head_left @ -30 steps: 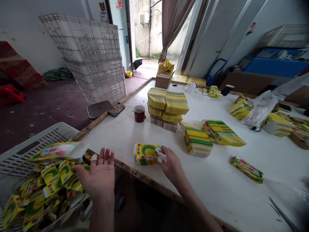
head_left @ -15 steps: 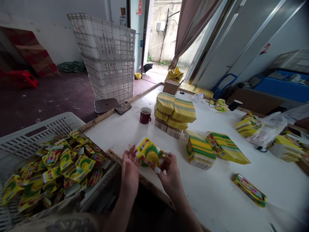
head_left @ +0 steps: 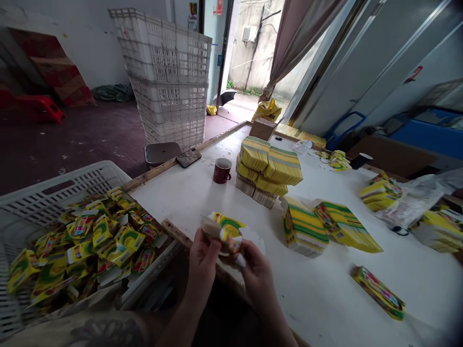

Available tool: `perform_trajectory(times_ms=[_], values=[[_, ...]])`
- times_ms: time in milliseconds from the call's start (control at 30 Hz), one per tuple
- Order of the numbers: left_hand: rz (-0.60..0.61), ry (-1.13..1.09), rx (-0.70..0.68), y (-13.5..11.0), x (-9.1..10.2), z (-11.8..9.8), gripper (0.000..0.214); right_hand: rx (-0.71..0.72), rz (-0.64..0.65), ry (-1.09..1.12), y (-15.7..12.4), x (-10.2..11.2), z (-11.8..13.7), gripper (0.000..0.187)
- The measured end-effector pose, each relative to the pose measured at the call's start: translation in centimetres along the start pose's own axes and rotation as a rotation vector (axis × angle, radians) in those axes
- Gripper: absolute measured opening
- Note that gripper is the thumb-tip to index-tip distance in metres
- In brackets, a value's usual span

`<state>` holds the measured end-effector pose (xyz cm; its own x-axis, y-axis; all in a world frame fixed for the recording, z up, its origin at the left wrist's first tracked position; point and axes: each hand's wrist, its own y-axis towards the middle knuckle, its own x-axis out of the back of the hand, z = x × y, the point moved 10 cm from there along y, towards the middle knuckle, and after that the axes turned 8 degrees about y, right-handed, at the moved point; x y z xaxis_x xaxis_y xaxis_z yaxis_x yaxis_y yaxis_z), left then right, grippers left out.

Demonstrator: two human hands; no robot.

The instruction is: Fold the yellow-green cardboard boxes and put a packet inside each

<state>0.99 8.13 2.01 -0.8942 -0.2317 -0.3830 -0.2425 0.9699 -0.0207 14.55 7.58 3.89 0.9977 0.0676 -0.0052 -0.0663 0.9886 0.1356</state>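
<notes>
White counter spreads ahead; at lower centre, my left hand and right hand pinch one yellow carton, seemingly half-formed (too blurred to tell which flaps are tucked). Shaped cartons fill much of the basket, lower left; flat-carton stacks at centre look left to do.

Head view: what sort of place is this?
Probably a small packing workshop: stacked yellow cartons stand on the white table, a basket beside it holds many small boxes, and crates are piled nearby.
</notes>
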Motion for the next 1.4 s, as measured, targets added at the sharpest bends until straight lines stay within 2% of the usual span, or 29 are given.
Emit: perform_trajectory(times_ms=[67, 133, 233, 300, 367, 433, 467, 533, 600, 633, 667, 733, 800, 867, 933, 1033, 1100, 1133, 1200, 1267, 1300, 1400], values=[[-0.007, 0.034, 0.028, 0.1, 0.2, 0.0, 0.028, 0.067, -0.031, -0.074, 0.4, 1.5, 1.2, 0.012], [-0.015, 0.084, 0.012, 0.2, 0.7, -0.9, 0.026, 0.168, -0.046, -0.157, 0.4, 2.9, 2.7, 0.011], [0.043, 0.200, -0.161, 0.3, 1.1, -4.4, 0.040, 0.363, -0.049, -0.419, 0.0, 4.0, 5.4, 0.019], [0.129, 0.408, -0.242, 0.1, 0.6, -6.2, 0.063, 0.480, 0.016, -0.653, -0.6, 3.3, 6.8, 0.025], [0.267, 0.696, -0.202, -0.3, -0.7, -5.8, 0.091, 0.574, 0.161, -0.805, -1.6, 1.4, 7.4, 0.024], [0.434, 0.899, -0.119, -1.1, -2.1, -3.8, 0.088, 0.621, 0.259, -0.822, -2.6, 0.0, 7.5, 0.024], [0.489, 0.947, -0.096, -1.5, -2.7, -2.9, 0.078, 0.613, 0.226, -0.783, -2.7, 0.1, 7.6, 0.030], [0.528, 0.988, -0.097, -2.0, -3.6, -1.8, 0.058, 0.512, 0.007, -0.617, -2.4, 2.2, 7.3, 0.053], [0.483, 1.025, -0.153, -2.1, -4.1, -1.6, 0.061, 0.283, -0.187, -0.319, -2.0, 4.6, 5.0, 0.071], [0.484, 1.040, -0.188, -2.3, -4.5, -1.5, 0.066, 0.134, -0.220, -0.136, -1.8, 5.1, 3.0, 0.075], [0.503, 1.048, -0.223, -2.5, -5.0, -1.4, 0.069, -0.028, -0.205, 0.050, -1.6, 4.7, 0.8, 0.075], [0.553, 1.056, -0.282, -3.0, -5.9, -1.4, 0.071, -0.297, -0.122, 0.369, -1.8, 2.6, -2.5, 0.067], [0.598, 1.058, -0.334, -3.4, -6.5, -1.6, 0.062, -0.392, -0.063, 0.508, -1.9, 1.1, -3.6, 0.059], [0.614, 1.066, -0.368, -3.5, -6.7, -1.8, 0.048, -0.339, -0.032, 0.463, -1.5, 1.0, -3.1, 0.054], [0.610, 1.068, -0.351, -3.3, -6.5, -1.7, 0.040, -0.252, 0.003, 0.317, -1.3, 1.3, -2.2, 0.053], [0.602, 1.036, -0.281, -2.9, -5.8, -0.7, 0.051, -0.073, 0.136, -0.001, -1.5, 0.9, -0.3, 0.055], [0.589, 1.033, -0.321, -2.9, -5.6, -0.3, 0.058, 0.095, 0.214, -0.219, -1.9, 0.3, 1.1, 0.055], [0.572, 1.054, -0.367, -2.9, -5.5, -0.4, 0.061, 0.173, 0.214, -0.297, -2.0, 0.4, 1.5, 0.053], [0.503, 1.133, -0.434, -2.7, -5.1, -0.8, 0.066, 0.279, 0.124, -0.378, -2.0, 1.3, 2.0, 0.049], [0.463, 1.188, -0.393, -2.1, -4.4, -1.2, 0.067, 0.347, 0.032, -0.421, -1.9, 2.5, 2.3, 0.050], [0.474, 1.191, -0.348, -1.9, -4.2, -1.3, 0.065, 0.368, 0.035, -0.448, -1.9, 2.6, 2.3, 0.052], [0.534, 1.161, -0.261, -1.5, -3.9, -2.4, 0.051, 0.354, 0.197, -0.545, -1.8, 1.5, 2.2, 0.055]])
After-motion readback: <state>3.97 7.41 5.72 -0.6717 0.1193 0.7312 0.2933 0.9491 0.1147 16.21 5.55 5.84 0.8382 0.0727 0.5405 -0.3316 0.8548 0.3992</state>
